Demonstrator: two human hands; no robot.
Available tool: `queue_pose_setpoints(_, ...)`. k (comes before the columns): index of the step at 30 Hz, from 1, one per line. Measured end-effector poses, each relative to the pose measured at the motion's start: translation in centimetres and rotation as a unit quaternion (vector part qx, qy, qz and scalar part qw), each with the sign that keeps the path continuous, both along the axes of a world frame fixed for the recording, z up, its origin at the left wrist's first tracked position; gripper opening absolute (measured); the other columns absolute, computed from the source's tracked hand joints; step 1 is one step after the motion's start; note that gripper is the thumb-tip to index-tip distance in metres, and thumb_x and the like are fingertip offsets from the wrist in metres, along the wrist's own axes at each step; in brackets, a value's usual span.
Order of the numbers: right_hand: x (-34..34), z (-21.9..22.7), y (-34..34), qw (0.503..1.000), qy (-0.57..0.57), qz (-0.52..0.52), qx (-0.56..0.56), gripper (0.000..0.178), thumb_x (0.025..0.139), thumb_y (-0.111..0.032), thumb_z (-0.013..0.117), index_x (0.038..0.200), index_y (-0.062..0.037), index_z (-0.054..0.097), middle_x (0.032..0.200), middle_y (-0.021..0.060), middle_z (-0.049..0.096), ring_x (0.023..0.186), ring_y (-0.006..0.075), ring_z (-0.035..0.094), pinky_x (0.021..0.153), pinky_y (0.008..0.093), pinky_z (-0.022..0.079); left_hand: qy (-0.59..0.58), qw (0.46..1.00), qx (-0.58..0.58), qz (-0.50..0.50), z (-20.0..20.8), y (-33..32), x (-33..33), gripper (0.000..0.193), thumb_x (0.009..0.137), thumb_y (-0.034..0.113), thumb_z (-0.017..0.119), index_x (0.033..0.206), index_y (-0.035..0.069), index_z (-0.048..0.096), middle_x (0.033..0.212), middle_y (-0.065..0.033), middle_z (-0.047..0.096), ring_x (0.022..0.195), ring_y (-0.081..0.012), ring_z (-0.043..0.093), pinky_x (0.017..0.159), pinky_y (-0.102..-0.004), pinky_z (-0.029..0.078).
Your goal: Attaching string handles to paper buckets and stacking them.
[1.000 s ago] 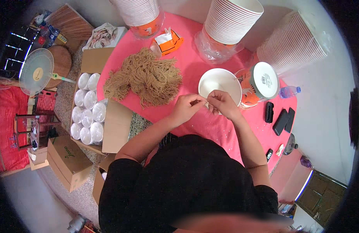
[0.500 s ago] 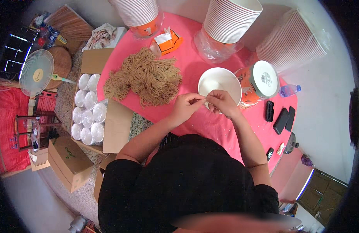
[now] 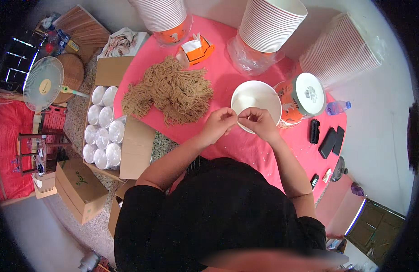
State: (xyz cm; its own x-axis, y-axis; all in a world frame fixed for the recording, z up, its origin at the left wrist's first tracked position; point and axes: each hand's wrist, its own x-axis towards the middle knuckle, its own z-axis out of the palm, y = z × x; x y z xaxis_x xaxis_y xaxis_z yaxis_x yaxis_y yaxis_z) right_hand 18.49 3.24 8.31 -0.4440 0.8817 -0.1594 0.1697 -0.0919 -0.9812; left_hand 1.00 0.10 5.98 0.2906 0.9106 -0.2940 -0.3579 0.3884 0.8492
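Pink surface [image 3: 236, 152], bearing one open white tub [image 3: 259, 94] and, left of it, one heap of brown strands [image 3: 175, 93]. Left hand [image 3: 220, 124] and right hand [image 3: 262, 124]: fingers of each pinched together, nearly meeting by the tub's near-left rim; anything held too small to tell.

Pinching with bare left hand [image 3: 218, 125] and bare right hand [image 3: 261, 123] (close together). Overlapping the near rim of round, white bucket [image 3: 265, 94].
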Motion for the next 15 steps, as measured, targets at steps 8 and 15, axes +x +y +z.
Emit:
queue_pose_setpoints(8, -0.6, 0.8, -0.8, 0.987, -0.078, -0.020, 0.137, 0.005, 0.075, 0.000, 0.061, 0.077, -0.0005, 0.057, 0.066, 0.0009, 0.055, 0.057, 0.0055, 0.049, 0.051, 0.0218, 0.041, -0.190, 0.964, -0.174, -0.063, -0.2, 0.6, -1.0, 0.010, 0.085, 0.017, 0.057, 0.084, 0.008, 0.056, 0.069, 0.0031, 0.050, 0.052, -0.0044, 0.039, 0.043, -0.0185, 0.028)
queue_pose_setpoints(15, -0.9, 1.7, -1.2, 0.952, -0.112, -0.044, 0.281, 0.006, 0.073, 0.001, 0.061, 0.076, -0.0010, 0.058, 0.070, 0.0064, 0.058, 0.055, 0.0125, 0.054, 0.048, 0.0254, 0.043, -0.209, 0.964, -0.160, -0.049, 0.1, 0.3, -0.8, 0.011, 0.087, 0.019, 0.057, 0.087, 0.008, 0.059, 0.073, 0.0025, 0.054, 0.053, -0.0040, 0.039, 0.044, -0.0182, 0.028)
